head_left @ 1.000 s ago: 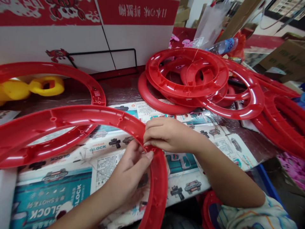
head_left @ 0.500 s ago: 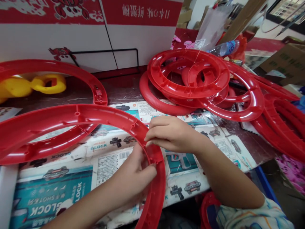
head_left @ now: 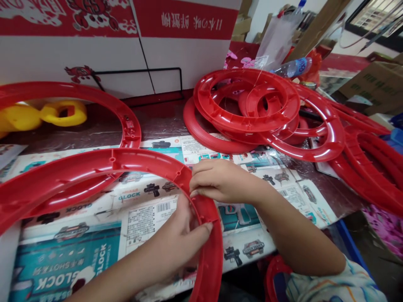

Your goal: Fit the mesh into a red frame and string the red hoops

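Observation:
A large red plastic ring (head_left: 151,161), hollow side up with ribs and small posts inside its channel, is held tilted above the cardboard and runs out of view at the left and bottom. My left hand (head_left: 179,235) grips its right side from within the hoop, thumb on the channel and fingers underneath, partly hidden. Across the rim just above, my right hand (head_left: 220,180) is closed with curled fingers, their tips at the ring's inner edge. Anything small between those fingertips cannot be made out. Behind lies a second red ring (head_left: 103,98) at the left.
Printed cardboard (head_left: 141,222) covers the near table. Several red rings (head_left: 248,121) are piled at the right, with a plastic bottle (head_left: 292,67) behind them. A yellow plastic part (head_left: 63,113), a thin black wire frame (head_left: 138,71) and a large white-and-red box (head_left: 176,50) stand at the back left.
The held ring has turned clockwise, its posts shifting right and down past my right hand. My left thumb has moved slightly right and down with it. The right hand stays on the rim.

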The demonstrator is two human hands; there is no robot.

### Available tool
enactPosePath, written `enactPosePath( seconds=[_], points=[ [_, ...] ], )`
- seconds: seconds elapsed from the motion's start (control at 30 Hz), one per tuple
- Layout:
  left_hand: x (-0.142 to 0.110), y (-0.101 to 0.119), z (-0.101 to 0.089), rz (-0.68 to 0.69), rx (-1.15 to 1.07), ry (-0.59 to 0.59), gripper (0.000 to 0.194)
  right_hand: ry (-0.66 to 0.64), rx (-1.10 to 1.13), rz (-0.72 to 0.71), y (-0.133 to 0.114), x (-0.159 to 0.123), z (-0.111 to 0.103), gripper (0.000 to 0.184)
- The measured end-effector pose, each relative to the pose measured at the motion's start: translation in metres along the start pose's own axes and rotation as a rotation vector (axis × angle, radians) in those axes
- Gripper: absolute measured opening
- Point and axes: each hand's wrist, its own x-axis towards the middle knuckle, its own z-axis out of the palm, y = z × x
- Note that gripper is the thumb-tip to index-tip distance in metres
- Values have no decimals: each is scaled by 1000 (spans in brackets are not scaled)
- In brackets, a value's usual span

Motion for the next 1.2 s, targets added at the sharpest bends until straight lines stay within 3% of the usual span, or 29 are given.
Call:
enactPosePath(
  seconds=[0.13, 0.27, 0.37, 0.47, 0.6, 0.73, 0.9, 1.07, 1.2],
  points=[
    [5, 3, 2, 73, -162, 114, 41, -61, 8, -13, 3, 2, 3, 18],
    [8, 4, -1, 101, -95, 192, 36, -20, -181, 2, 2, -1, 3, 15],
    [9, 2, -4, 108, 53, 203, 27, 4, -327, 31, -2, -5, -1, 26],
    [9, 0, -6, 115, 156, 206, 22, -10, -380, -35, -7, -6, -5, 23],
    [5, -3, -6, 113, 197, 111, 32, 30, -309, -115, -12, -4, -6, 22],
    [-1, -1, -2, 10, 132, -9, 32, -24, -203, -90, -10, -2, -7, 20],
    [-3, 6, -1, -31, -30, -49, 33, -52, -117, -23, -4, -1, -7, 12],
    [2, 4, -1, 15, -314, -23, 35, -24, -102, -7, -4, -2, -6, 13],
    [7, -1, -3, 95, -283, 84, 32, -55, -129, -19, -6, -2, -4, 14]
  ],
)
